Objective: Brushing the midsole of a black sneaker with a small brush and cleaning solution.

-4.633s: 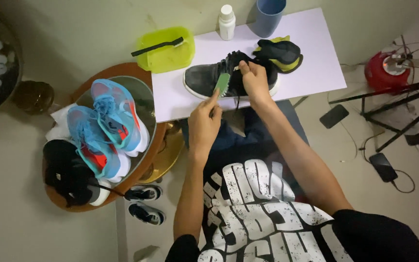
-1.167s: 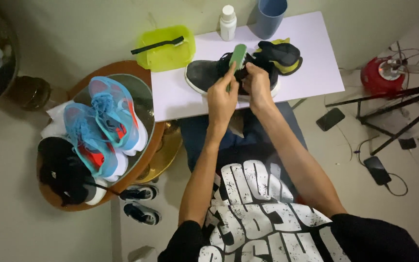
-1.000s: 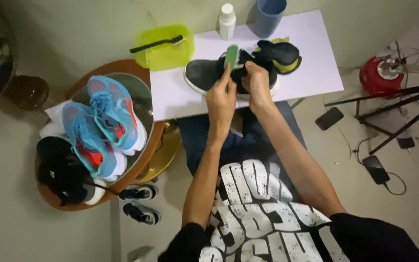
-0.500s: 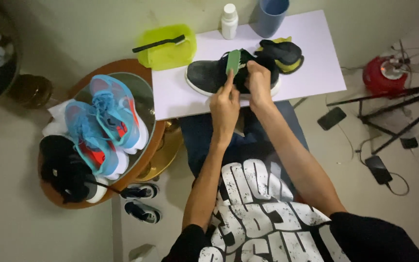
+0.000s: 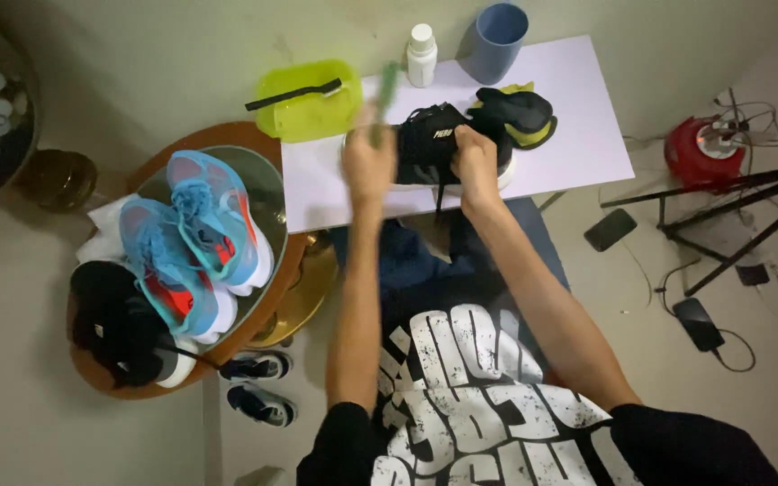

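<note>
One white tabletop [image 5: 578,126] carries two dark shoes; the nearer black shoe [image 5: 429,144] lies mid-tabletop, gripped by the closed right hand [image 5: 476,162]. Beside it, the left hand [image 5: 368,162] clasps one blurred green brush [image 5: 385,94].

A white tabletop [image 5: 578,135] is standing against a pale wall [image 5: 182,45], with a round wooden side table [image 5: 254,135] lying beside it on a beige floor [image 5: 11,387].
</note>
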